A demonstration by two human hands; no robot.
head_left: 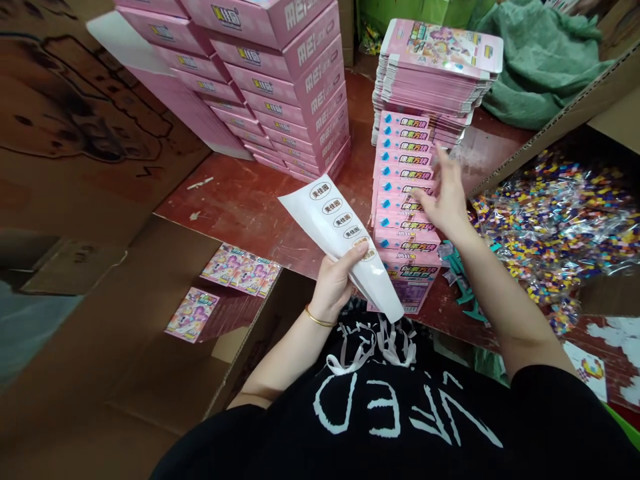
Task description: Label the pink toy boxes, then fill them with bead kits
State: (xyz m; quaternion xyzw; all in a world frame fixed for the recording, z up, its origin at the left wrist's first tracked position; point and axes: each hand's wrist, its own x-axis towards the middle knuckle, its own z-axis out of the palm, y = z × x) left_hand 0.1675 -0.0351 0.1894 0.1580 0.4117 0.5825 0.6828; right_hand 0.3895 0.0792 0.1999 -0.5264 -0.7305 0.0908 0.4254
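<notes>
So the left hand (334, 283) is gripping a strip of white sticker backing (345, 240) with oval labels on it, thumb across the lower end, and the strip sticks up and away over the red table (240, 200). That sheet looks super light and floppy, slick release paper I'd guess, so pinching it low near the bottom like this seems the way to go, otherwise it'd curl or slip. The right hand (445, 197) is flat and loose, fingers spread, resting against the row of pink boxes (405, 200) fanned out like shingles down the middle of the table, not grabbing anything as far as I can tell. Those boxes look like thin cardboard, light but easy to dent, best taken by the edges. Behind them sits a taller stack of flat pink cartons (435, 73), another big pink stack (280, 87) to the left, and a heap of bagged colourful bits (555, 213) to the right
</notes>
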